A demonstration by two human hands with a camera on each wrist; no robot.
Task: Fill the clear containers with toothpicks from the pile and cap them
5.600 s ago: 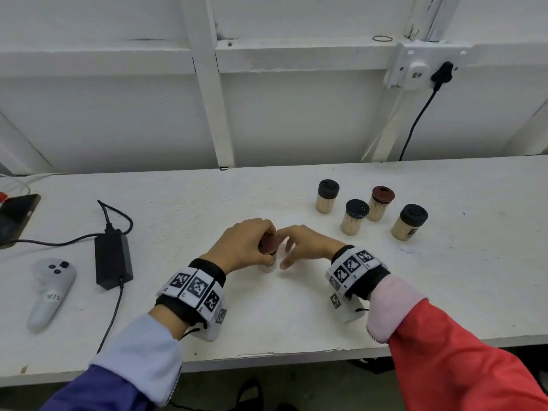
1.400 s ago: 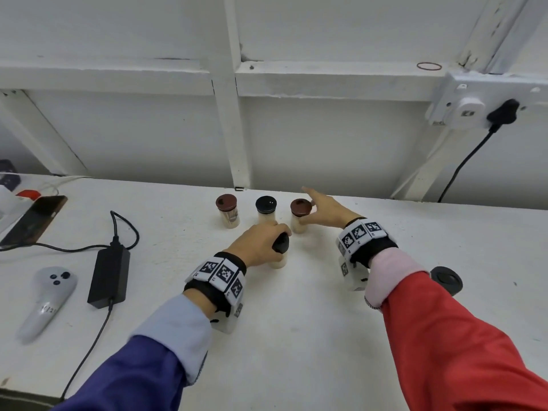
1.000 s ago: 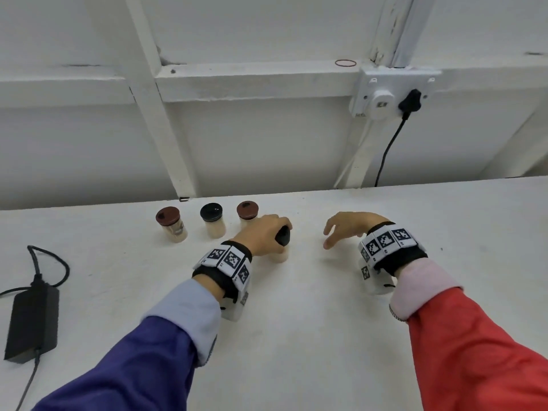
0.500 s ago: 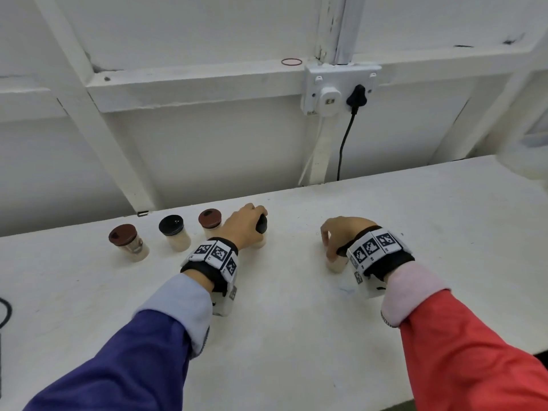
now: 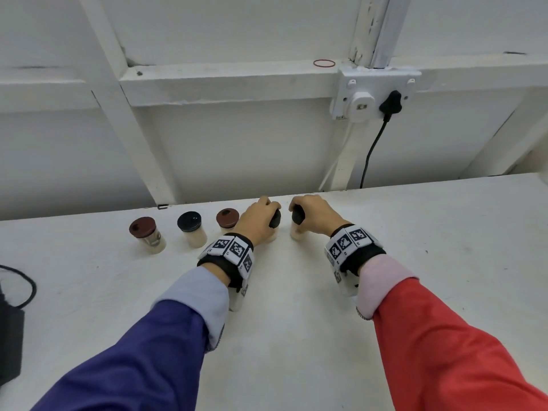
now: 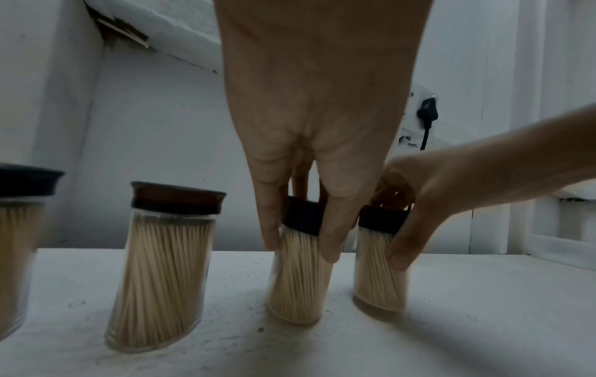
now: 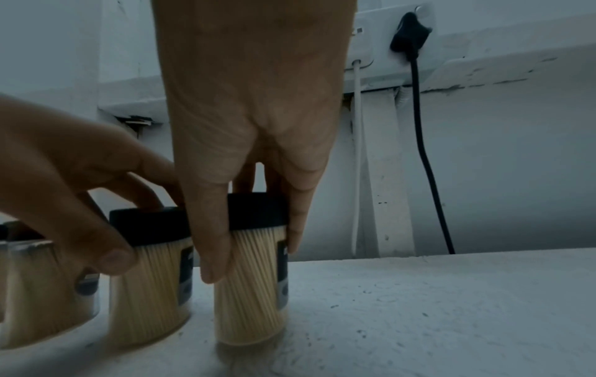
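Observation:
Several clear containers packed with toothpicks stand capped in a row near the back of the white table (image 5: 281, 321). My left hand (image 5: 261, 218) grips a black-capped container (image 6: 298, 270) from above, fingers down its sides. My right hand (image 5: 311, 216) grips another black-capped container (image 7: 251, 285) just to the right of it, standing on the table. Left of my hands stand a brown-capped container (image 5: 226, 219), a black-capped one (image 5: 192, 229) and a brown-capped one (image 5: 146, 235). No loose toothpick pile shows in any view.
A black power adapter (image 5: 10, 342) with its cable lies at the table's left edge. On the white wall behind, a socket (image 5: 373, 96) holds a black plug whose cord drops to the table. A rubber band (image 5: 324, 63) lies on the wall ledge.
My right hand has carried its black-capped container leftward and back, setting it beside the one in my left hand. My left hand has kept its hold. The head view swung back to the left.

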